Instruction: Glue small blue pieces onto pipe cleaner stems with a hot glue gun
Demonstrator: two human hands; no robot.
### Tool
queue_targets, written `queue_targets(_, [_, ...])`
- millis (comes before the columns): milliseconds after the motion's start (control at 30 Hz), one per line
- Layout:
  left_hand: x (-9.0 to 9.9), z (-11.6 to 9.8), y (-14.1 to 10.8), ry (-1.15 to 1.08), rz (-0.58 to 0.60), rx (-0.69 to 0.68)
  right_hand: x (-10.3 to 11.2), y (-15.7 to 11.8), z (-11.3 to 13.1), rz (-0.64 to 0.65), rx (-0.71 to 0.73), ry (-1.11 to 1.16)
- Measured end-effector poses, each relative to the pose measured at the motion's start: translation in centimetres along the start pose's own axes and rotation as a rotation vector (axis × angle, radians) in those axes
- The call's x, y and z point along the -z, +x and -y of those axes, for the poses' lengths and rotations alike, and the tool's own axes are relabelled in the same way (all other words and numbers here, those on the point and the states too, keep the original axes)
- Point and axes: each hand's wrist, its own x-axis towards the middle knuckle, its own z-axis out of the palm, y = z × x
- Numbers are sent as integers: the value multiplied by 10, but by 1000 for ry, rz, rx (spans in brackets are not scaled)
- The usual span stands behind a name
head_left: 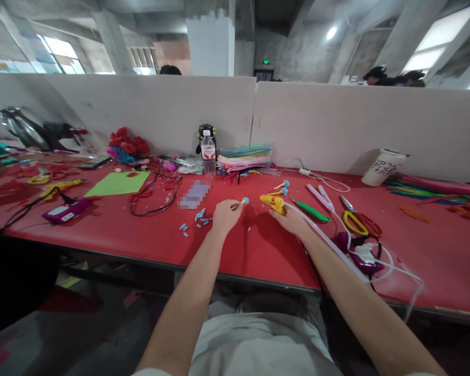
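Note:
My left hand [226,215] is closed, pinching a small piece with a light-blue fuzzy tip [245,200]; the part inside the fingers is hidden. My right hand [293,221] is wrapped round a yellow hot glue gun [273,201]. The gun's nozzle points left toward the blue tip, with a gap between them. A long whitish glue stick [329,241] trails from its back. Short blue fuzzy bits [202,215] lie scattered left of my left hand. Two blue-tipped pieces with yellow stems [283,191] rest just beyond the glue gun.
Right of my right hand are a green-handled tool [313,211], a hair straightener [320,198], scissors [354,216] and a purple power block [362,253] with cables. Pipe cleaners [245,157] and a water bottle [208,156] stand along the partition. A cup [384,167] leans at right.

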Motion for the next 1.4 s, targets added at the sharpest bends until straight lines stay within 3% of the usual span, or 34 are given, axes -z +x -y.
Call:
queue_targets(233, [1, -2, -1, 56, 41, 14, -10, -13, 13, 134, -106, 362])
queue_targets(467, [0, -3, 0, 36, 58, -5, -16, -16, 20, 232, 3, 371])
queue_targets(833, [2, -8, -1, 23, 58, 16, -17, -16, 16, 236, 20, 303])
queue_targets(1400, [1, -7, -2, -27, 73, -10, -11, -20, 28, 238, 35, 281])
